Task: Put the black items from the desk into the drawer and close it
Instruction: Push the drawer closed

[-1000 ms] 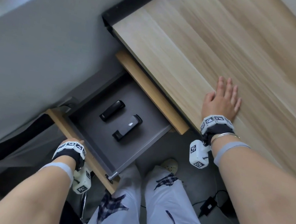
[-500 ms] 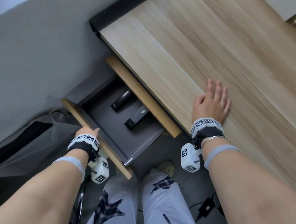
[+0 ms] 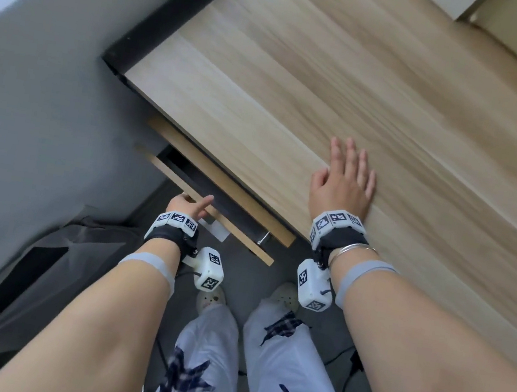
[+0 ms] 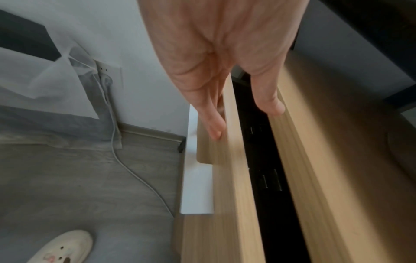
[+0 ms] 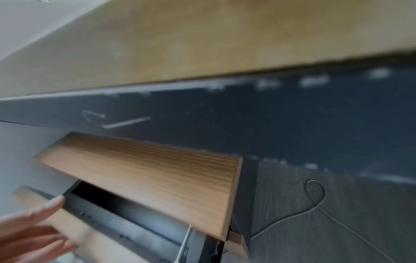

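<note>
Pale trousers (image 3: 271,384) and two white shoes (image 3: 212,297) fill the nearest part of the head view, above a grey floor (image 4: 78,178) crossed by a thin cable (image 4: 139,179). Just beyond, the left hand (image 3: 186,206) rests against the wooden front of the drawer (image 3: 213,214), fingers (image 4: 213,122) straight along the outer face and thumb (image 4: 268,96) laid over the top edge, gripping nothing tightly. That drawer stands only a little open: a narrow dark slot shows between its front and the wooden apron under the counter (image 3: 368,94), and the black items cannot be made out inside it. Farther off and to the right, the right hand (image 3: 342,182) lies flat on the counter near its front edge, fingers spread and straight, holding nothing, well apart from the drawer. Beyond the counter's left end runs a grey wall (image 3: 35,58).
</note>
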### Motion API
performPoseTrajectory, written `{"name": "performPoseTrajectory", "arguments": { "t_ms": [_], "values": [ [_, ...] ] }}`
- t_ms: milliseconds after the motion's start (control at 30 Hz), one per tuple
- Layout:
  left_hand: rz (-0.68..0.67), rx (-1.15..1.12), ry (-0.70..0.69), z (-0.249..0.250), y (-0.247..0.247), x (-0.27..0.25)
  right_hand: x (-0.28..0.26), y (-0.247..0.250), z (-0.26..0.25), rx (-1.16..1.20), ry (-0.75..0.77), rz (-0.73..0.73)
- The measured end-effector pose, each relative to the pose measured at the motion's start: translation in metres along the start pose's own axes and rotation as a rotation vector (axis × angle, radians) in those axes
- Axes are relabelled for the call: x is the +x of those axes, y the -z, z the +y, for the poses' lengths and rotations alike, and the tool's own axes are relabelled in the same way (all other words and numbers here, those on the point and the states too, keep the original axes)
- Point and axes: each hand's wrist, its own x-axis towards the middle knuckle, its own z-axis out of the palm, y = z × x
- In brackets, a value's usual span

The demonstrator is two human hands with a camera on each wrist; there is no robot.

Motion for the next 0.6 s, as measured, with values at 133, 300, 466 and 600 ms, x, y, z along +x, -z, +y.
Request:
{"name": "performPoseTrajectory", "arguments": {
  "t_ms": [133, 300, 466, 600],
  "values": [
    [-0.009, -0.122, -0.005, 0.023, -0.014, -0.003, 0.0, 0.0, -0.001, -0.014, -0.005, -0.003],
    [-0.064, -0.32, 0.016, 0.036, -0.03, 0.01, 0.001, 0.001, -0.001, -0.008, -0.012, -0.011],
    [-0.06, -0.366, 0.051, 0.036, -0.034, 0.018, 0.001, 0.001, -0.002, 0.005, -0.02, 0.002],
    [-0.064, -0.327, 0.018, 0.034, -0.033, 0.022, 0.001, 0.0, -0.003, 0.01, -0.025, 0.017]
  ]
}}
